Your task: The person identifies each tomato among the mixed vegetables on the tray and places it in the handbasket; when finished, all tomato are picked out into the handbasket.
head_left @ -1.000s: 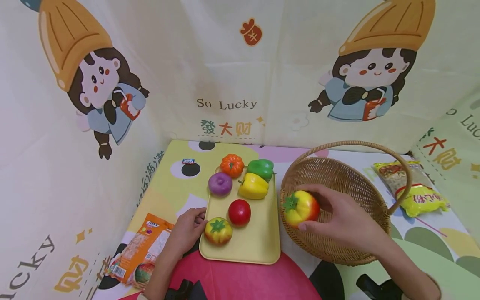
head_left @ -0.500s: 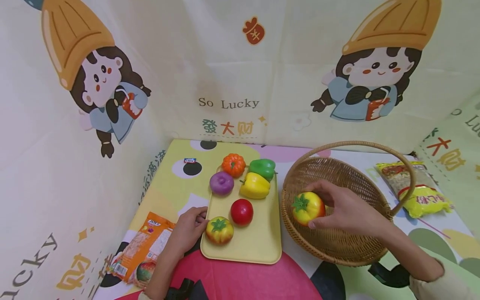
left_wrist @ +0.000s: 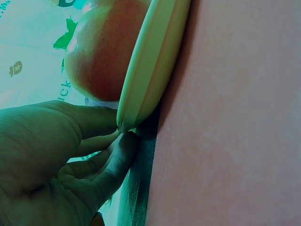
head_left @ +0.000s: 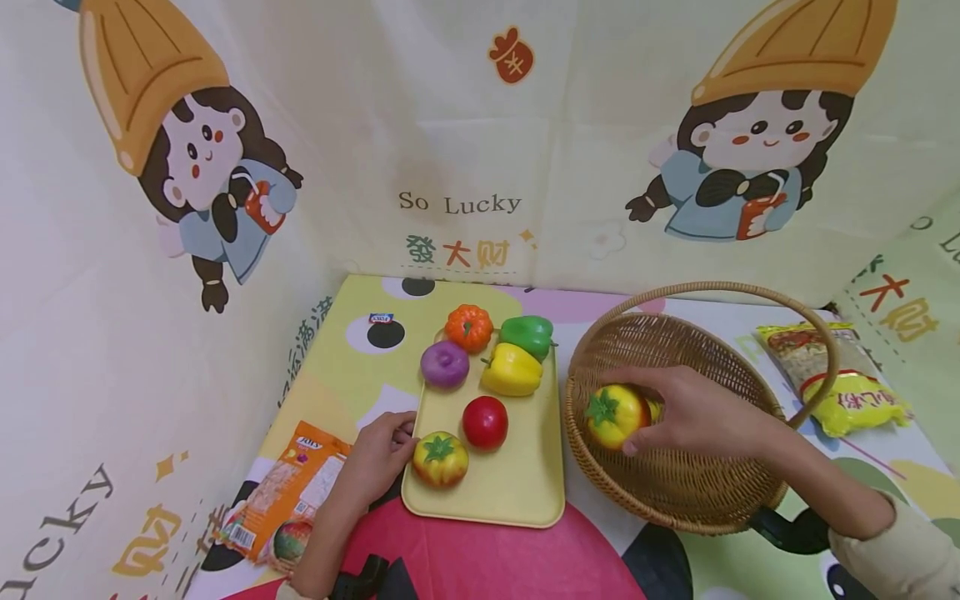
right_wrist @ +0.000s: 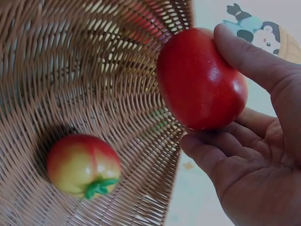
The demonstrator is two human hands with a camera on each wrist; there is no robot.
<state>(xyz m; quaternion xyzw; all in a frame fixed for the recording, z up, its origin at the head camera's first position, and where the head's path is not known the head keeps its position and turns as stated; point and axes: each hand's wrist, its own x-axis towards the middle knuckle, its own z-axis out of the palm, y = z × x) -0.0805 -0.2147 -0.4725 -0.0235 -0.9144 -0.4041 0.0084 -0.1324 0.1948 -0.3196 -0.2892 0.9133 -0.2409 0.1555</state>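
Note:
In the head view, my right hand [head_left: 693,412] grips a yellow-and-red toy tomato [head_left: 611,417] with a green leafy top, over the left part of the wicker basket [head_left: 697,525]. Its smooth red underside faces the right wrist view, held between thumb and fingers. A second toy tomato [right_wrist: 82,165] lies in the basket below it; only a yellow sliver shows in the head view. My left hand [head_left: 384,454] pinches the left rim of the yellow tray [head_left: 517,492], thumb above and fingers beneath. On the tray, near that hand, sit another toy tomato [head_left: 440,460] and a red round fruit [head_left: 485,422].
Farther up the tray are a purple onion [head_left: 445,365], an orange pumpkin [head_left: 469,327], a green pepper [head_left: 527,337] and a yellow pepper [head_left: 512,370]. An orange packet [head_left: 281,492] lies left, a yellow bag [head_left: 836,379] right of the basket's arched handle [head_left: 712,287].
My right hand has carried the toy tomato rightward from the basket's left rim to above its inside. The left hand stays at the tray's rim.

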